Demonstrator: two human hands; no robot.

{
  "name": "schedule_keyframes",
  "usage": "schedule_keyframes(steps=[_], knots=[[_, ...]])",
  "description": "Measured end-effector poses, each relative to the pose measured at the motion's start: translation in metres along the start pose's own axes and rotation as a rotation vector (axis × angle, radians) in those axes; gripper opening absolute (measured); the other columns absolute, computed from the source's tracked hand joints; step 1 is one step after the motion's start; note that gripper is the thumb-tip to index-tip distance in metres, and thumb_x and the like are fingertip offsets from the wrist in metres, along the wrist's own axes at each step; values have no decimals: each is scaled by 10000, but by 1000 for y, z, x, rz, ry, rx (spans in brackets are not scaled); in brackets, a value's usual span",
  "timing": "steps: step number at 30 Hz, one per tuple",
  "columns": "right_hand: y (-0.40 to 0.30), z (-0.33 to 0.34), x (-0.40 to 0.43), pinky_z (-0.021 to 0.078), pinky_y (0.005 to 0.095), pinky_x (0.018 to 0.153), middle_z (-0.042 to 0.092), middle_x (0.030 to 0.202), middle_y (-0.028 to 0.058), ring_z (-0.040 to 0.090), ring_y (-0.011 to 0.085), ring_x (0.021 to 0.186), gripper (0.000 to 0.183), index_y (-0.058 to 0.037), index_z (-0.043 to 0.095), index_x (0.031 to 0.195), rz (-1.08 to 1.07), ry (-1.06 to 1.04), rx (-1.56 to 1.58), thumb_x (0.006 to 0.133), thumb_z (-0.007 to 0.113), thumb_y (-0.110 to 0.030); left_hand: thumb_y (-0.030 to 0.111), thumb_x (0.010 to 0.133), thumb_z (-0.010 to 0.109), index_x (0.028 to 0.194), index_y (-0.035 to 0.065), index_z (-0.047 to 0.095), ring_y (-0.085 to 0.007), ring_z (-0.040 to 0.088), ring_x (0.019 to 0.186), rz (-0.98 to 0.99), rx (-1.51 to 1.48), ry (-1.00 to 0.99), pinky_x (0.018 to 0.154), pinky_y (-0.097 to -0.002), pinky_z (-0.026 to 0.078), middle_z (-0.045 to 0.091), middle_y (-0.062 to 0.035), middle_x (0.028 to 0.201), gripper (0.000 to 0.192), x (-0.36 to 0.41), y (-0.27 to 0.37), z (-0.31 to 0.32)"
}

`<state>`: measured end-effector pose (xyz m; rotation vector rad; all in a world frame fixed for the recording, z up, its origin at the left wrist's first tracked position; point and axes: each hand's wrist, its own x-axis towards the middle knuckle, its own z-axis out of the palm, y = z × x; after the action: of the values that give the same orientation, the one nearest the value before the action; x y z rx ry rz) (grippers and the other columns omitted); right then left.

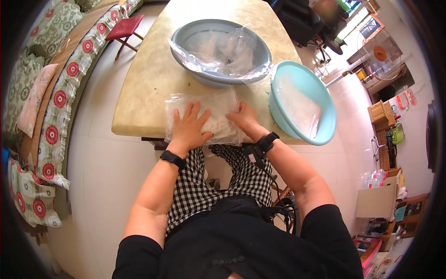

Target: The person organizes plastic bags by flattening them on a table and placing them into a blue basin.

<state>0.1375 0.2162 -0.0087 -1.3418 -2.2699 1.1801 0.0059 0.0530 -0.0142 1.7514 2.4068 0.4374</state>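
Note:
A clear zip-lock plastic bag with pale, fluffy-looking contents lies flat at the table's near edge. My left hand rests palm down on the bag, its fingers spread. At the bag's right side, the thumb and fingers of my right hand pinch the edge by the zip strip. Just beyond the bag stands a grey plastic basin, holding pale fluffy material and clear plastic bags. To the right, a turquoise plastic basin holds another filled zip-lock bag.
Everything sits on a yellowish table with rounded corners. A red folding stool stands past its left side, near a patterned-covered wooden bench. A black office chair and a standing fan are at far right.

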Motion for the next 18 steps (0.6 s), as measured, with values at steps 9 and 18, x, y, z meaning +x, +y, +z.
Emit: schedule_keyframes(steps=[9,18], knots=[[-15,12,-24,478,277,684,614,765,43,592,147,776,246,-13,587,926,-86,-128,421,705,672,-78,349,758,619,1239,81,475,-331,313,1288,43,-177,84,1024,-508,261,350,-191,1378,570,-1,-17,-5],[-45,-120,-84,459,214,517,593,748,4,580,80,630,79,-60,576,889,-288,-122,419,858,583,-132,367,861,551,1259,4,404,-358,394,1196,15,-185,877,980,-433,333,425,-209,1276,558,-2,-52,-38]])
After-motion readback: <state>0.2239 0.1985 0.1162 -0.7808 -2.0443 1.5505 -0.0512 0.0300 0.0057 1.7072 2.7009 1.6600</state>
